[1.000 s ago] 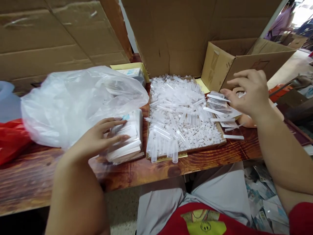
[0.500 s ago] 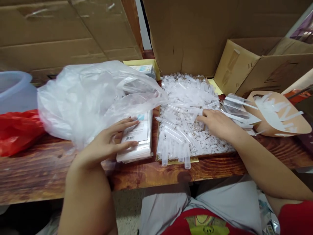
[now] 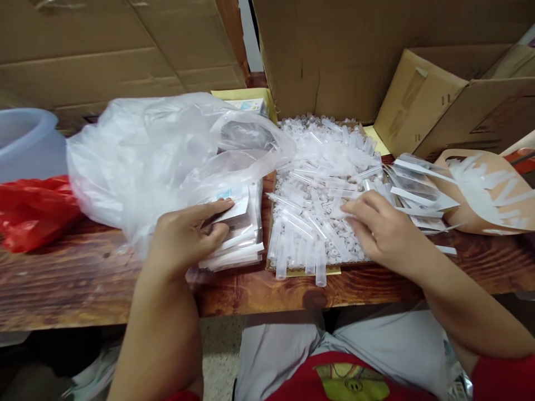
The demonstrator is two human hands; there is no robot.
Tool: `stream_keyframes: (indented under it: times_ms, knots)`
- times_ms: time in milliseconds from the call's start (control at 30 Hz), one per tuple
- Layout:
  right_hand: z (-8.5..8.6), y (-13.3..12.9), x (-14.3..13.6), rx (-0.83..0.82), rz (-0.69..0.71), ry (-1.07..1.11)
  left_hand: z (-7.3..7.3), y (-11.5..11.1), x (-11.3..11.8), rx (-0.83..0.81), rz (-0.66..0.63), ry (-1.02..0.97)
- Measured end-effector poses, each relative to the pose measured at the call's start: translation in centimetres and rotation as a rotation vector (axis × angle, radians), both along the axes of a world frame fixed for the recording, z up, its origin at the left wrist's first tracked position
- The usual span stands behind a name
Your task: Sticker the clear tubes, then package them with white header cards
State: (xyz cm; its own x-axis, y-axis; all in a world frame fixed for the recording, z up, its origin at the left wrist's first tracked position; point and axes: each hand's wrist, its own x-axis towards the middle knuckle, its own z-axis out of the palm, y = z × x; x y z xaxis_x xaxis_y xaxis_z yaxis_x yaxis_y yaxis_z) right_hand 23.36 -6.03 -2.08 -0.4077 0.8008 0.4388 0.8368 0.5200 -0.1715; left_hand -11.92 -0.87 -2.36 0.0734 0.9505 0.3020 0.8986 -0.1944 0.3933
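My left hand (image 3: 190, 231) is closed on a white printed card (image 3: 239, 204), fingers over its top and thumb below. The card tilts up above a stack of clear plastic pouches with white strips (image 3: 244, 250). My right hand (image 3: 387, 234) is over a shallow cardboard tray (image 3: 353, 264) heaped with small translucent plastic tubes (image 3: 298, 229). Its thumb and fingers are pinched together beside the tubes; what is between them blends into the pale heap. Longer tubes (image 3: 320, 270) stick out over the tray's front edge.
A large clear plastic bag (image 3: 137, 150) bulges left of the pouches, partly over them. Farther left are a red bag (image 3: 37, 211) and a bluish tub (image 3: 29, 147). On the right lie loose pouches (image 3: 418, 184), a beige holder with white strips (image 3: 447, 167) and an open carton (image 3: 422, 106).
My left hand went from spread over the stack to gripping the card, which has lifted and turned. My right hand drew slightly toward me, its fingers pinched. The view shifted a little.
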Motion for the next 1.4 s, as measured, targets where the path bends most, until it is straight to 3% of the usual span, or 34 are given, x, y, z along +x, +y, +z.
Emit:
stream_keyframes:
  times_ms: [167,333,400,533,667,833,967,1033,1100,1233,1400]
  knots:
    - [-0.6,-2.1,-2.0,-0.178,0.047,-0.066,0.6,0.2,0.5,0.105,-0.024,-0.125]
    - [-1.3,-1.8,-2.5,-0.302,0.016,-0.105,2.4,0.1,1.5,0.008,0.273,-0.184]
    - [-1.3,-1.5,-2.4,-0.323,0.026,-0.054,3.5,-0.1,2.0,-0.037,0.311,-0.141]
    - [-1.3,-0.4,-1.6,-0.287,0.049,0.216,6.0,-0.7,4.0,0.019,0.193,-0.134]
    - [-1.1,1.2,-0.5,-0.142,0.004,0.490,7.2,-0.9,7.7,0.074,0.017,-0.366]
    - [-0.6,2.6,0.4,-0.008,-0.064,0.586,6.0,-0.5,12.0,0.098,-0.249,-0.553]
    - [0.1,2.2,0.8,0.217,-0.074,0.637,3.7,-0.4,13.4,0.044,-0.292,-0.650]
    - [0.3,1.6,0.9,0.402,-0.039,0.615,2.8,-0.4,13.7,-0.028,-0.309,-0.753]
    - [0.4,0.9,0.8,0.533,0.094,0.533,2.2,-0.4,13.8,-0.100,-0.339,-0.868]
    - [0.4,0.0,0.6,0.476,0.487,0.263,1.7,-0.2,14.0,-0.152,-0.387,-1.007]
    - [1.0,-0.5,1.3,0.439,0.465,0.083,1.5,-0.1,13.6,-0.164,-0.371,-1.016]
